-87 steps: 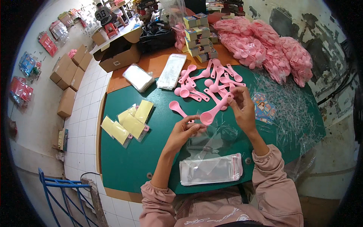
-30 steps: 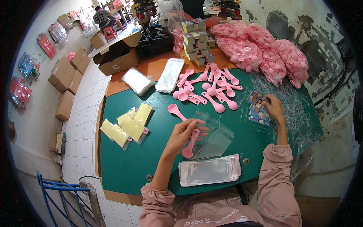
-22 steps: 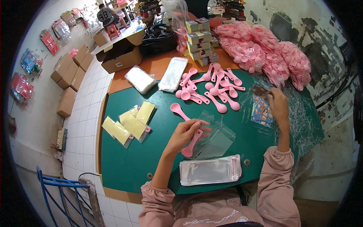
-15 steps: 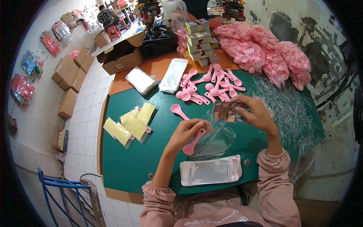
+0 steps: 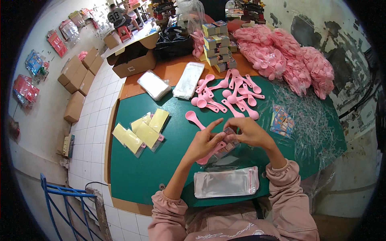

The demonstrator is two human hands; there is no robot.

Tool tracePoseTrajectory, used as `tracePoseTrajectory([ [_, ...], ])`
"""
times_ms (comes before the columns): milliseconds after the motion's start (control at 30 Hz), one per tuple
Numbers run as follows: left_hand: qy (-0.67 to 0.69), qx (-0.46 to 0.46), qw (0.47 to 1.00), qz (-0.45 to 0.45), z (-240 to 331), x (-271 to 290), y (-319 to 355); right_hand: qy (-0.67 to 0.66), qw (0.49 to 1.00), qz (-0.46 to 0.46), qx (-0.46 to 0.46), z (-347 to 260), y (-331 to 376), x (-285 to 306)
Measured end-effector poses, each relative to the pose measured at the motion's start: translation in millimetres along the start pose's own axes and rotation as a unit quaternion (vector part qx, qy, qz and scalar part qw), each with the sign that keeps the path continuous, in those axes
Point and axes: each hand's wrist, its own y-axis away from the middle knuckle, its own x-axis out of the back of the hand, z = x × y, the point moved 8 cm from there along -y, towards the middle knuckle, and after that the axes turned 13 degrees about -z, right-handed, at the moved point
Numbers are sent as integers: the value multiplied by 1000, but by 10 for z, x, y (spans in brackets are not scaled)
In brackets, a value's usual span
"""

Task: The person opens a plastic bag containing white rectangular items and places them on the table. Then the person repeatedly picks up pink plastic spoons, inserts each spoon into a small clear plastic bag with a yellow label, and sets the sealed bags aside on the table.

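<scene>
At the centre of the frame we have a small clear plastic bag (image 5: 225,145) with a pink spoon (image 5: 209,152) partly in it, held just above the green bench (image 5: 136,176). Our left hand (image 5: 205,140) is closed on the spoon and the bag's lower edge, index finger stretched out straight; our right hand (image 5: 249,133) pinches the top of the bag together with what looks like a small card, though the fingers hide most of it.

The bag is thin and slippery, so we judge the weak point to be its mouth: if the right hand's pinch slackens, the film may fold shut and the spoon's handle could catch on the edge or push the card askew. A hard push might also split the seam.

Just below our hands lies a stack of empty clear bags (image 5: 226,182); a dropped spoon would land on it and could scatter the sheets. Right of centre sits a pile of printed cards (image 5: 282,120) on a litter of clear plastic strips (image 5: 313,120), where a slipped card would be hard to pick out. Above centre lie loose pink spoons (image 5: 229,94), and one lone spoon (image 5: 194,118) is near enough to our left hand to be knocked. The finished yellow-backed packs (image 5: 140,131) lie left of centre, well apart.
</scene>
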Motion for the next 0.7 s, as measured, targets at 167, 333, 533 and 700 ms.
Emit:
tracePoseTrajectory([
  [167,-34,3,999,-33,-162,44,160,-87,995,-37,-43,244,2,-102],
  [333,-50,14,993,-102,-365,2,140,-165,985,30,-44,291,21,-45],
  [533,62,35,995,-74,-427,142,217,-319,940,116,-28,537,484,808],
  [700,54,17,995,-78,-395,114,182,6,976,173,-130,832,645,1111],
])
